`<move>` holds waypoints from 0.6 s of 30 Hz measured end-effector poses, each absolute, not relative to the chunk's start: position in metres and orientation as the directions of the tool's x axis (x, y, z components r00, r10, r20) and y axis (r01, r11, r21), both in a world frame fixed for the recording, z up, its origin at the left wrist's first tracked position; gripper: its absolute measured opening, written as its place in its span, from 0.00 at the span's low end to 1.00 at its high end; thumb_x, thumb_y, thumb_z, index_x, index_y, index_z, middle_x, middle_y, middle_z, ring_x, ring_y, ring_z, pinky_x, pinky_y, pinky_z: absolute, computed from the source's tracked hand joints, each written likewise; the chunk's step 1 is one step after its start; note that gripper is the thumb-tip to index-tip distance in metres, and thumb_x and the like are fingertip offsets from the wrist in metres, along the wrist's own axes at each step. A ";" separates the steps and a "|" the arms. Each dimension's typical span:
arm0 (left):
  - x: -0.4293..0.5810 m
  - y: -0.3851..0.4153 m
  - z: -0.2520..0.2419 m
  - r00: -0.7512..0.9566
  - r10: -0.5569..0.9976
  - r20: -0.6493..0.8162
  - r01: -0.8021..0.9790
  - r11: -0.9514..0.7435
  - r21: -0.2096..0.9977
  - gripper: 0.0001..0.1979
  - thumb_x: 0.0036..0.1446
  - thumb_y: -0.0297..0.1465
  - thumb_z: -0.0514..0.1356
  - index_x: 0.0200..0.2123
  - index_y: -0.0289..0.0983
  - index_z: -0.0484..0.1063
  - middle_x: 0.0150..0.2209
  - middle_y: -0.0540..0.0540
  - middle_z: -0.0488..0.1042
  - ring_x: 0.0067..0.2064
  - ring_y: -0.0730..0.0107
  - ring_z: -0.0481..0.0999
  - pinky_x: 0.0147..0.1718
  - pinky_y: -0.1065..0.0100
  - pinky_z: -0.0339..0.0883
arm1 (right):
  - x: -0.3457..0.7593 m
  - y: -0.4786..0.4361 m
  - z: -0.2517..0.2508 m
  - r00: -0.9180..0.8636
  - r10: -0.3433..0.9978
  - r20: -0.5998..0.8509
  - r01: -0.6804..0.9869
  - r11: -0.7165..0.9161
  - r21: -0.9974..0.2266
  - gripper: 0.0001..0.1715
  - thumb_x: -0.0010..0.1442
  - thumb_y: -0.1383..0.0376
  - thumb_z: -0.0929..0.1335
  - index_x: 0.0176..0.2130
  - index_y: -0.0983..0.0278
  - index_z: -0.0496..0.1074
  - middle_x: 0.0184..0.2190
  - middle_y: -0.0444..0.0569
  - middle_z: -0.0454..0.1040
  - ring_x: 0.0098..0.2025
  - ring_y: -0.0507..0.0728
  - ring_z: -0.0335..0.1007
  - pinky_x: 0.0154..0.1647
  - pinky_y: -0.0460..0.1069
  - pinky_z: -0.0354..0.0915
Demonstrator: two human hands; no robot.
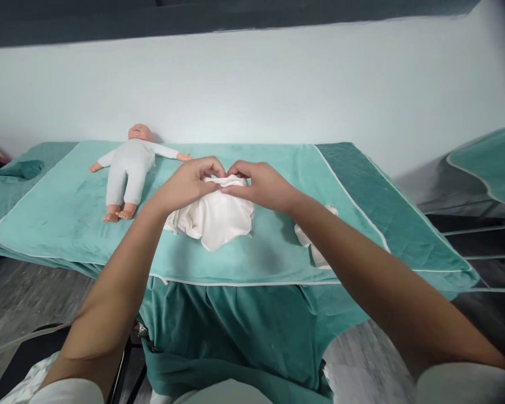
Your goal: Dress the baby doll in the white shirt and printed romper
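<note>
A small white cloth garment (227, 219), bunched at its left side, hangs down over the middle of the green bed cover. My left hand (193, 182) pinches its gathered top edge between thumb and fingers. Close beside it, my right hand (261, 184) grips the same edge, the fingertips of both hands nearly meeting. What kind of garment it is, I cannot tell. To the left a baby doll (130, 168) in a pale top and trousers lies on its back, arms spread and feet bare.
White socks or bootees (318, 255) lie partly hidden behind my right forearm. The green cover (278, 264) with white piping spreads over the bed, against a white wall (252, 90). A black chair (21, 359) with cloth on it stands at lower left; metal rails (483, 229) are at right.
</note>
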State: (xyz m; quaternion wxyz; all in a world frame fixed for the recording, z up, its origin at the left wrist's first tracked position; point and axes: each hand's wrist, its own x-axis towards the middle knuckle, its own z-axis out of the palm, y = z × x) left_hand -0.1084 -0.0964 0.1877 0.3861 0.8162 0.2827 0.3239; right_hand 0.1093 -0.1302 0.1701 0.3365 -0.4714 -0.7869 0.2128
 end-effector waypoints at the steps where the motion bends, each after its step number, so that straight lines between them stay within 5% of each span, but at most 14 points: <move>1: -0.113 -0.095 0.188 0.571 0.737 0.362 0.228 -0.566 0.792 0.04 0.53 0.26 0.64 0.34 0.38 0.76 0.37 0.49 0.78 0.38 0.68 0.74 0.38 0.68 0.66 | 0.107 -0.126 0.174 -0.297 0.885 0.358 0.630 0.464 -0.623 0.15 0.60 0.54 0.73 0.37 0.64 0.75 0.32 0.43 0.75 0.35 0.54 0.68 0.38 0.48 0.61; 6: -0.120 -0.095 0.193 0.349 0.742 0.573 0.344 -0.670 0.658 0.03 0.57 0.27 0.65 0.36 0.39 0.76 0.35 0.50 0.77 0.35 0.71 0.71 0.38 0.69 0.66 | 0.097 -0.123 0.194 -0.244 0.844 0.477 0.707 0.492 -0.508 0.18 0.63 0.52 0.70 0.34 0.64 0.71 0.28 0.41 0.69 0.32 0.51 0.63 0.37 0.47 0.56; 12: -0.111 -0.101 0.200 0.347 0.661 0.666 0.620 -0.694 0.366 0.08 0.63 0.25 0.56 0.42 0.42 0.74 0.43 0.49 0.78 0.41 0.68 0.75 0.42 0.67 0.67 | 0.088 -0.122 0.202 -0.189 0.836 0.515 0.843 0.407 -0.352 0.16 0.69 0.52 0.64 0.38 0.61 0.72 0.27 0.45 0.70 0.36 0.58 0.68 0.39 0.51 0.58; 15: -0.118 -0.096 0.196 0.329 0.672 0.663 0.745 -0.617 0.256 0.11 0.64 0.24 0.54 0.44 0.42 0.73 0.47 0.47 0.78 0.47 0.63 0.77 0.44 0.64 0.67 | 0.101 -0.113 0.200 -0.114 0.834 0.540 0.924 0.288 -0.250 0.14 0.69 0.59 0.62 0.44 0.62 0.73 0.32 0.50 0.74 0.40 0.63 0.70 0.42 0.54 0.61; 18: -0.130 -0.084 0.188 0.244 0.721 0.648 0.812 -0.518 0.270 0.11 0.63 0.24 0.54 0.45 0.43 0.72 0.45 0.47 0.78 0.49 0.60 0.77 0.46 0.62 0.68 | 0.120 -0.108 0.196 -0.056 0.863 0.502 0.971 0.164 -0.173 0.16 0.68 0.64 0.60 0.49 0.63 0.73 0.42 0.55 0.76 0.43 0.64 0.71 0.44 0.56 0.63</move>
